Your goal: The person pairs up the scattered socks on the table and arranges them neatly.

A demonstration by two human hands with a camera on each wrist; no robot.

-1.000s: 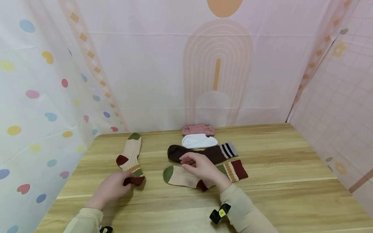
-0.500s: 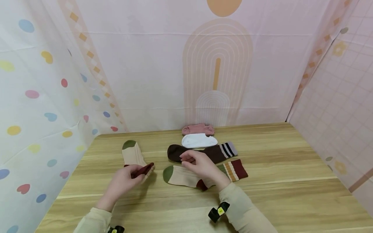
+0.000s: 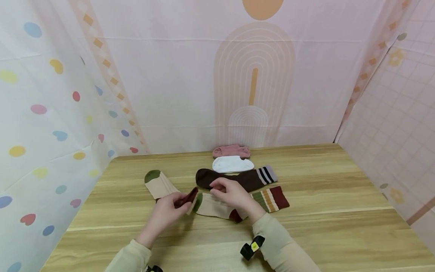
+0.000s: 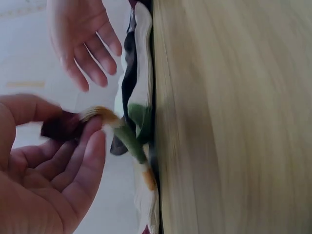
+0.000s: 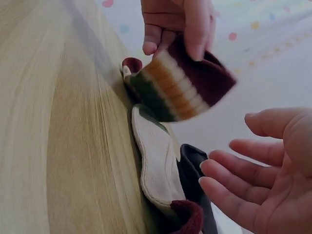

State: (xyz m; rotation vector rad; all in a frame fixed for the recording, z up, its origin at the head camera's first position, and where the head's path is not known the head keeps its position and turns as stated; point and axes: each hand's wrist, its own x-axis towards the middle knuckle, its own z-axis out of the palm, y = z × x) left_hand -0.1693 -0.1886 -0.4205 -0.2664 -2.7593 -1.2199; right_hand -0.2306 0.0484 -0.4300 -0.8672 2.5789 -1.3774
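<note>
My left hand pinches the dark red cuff of a cream sock with a green toe and lifts that end off the table; the toe end still lies on the wood. The right wrist view shows the raised cuff's orange and green bands. My right hand hovers with relaxed fingers and holds nothing. Under it lies a matching cream sock with a dark red cuff, partly hidden by the hand. Just behind is a dark brown sock with a grey, black-striped cuff.
A white ankle sock and a pink ankle sock lie in a row behind the brown one. The wooden table meets patterned cloth walls at the back and sides.
My left hand has raised the cuff of the cream sock and drawn it to the right, towards my right hand. The sock's toe has slid nearer. My right hand has barely moved.
</note>
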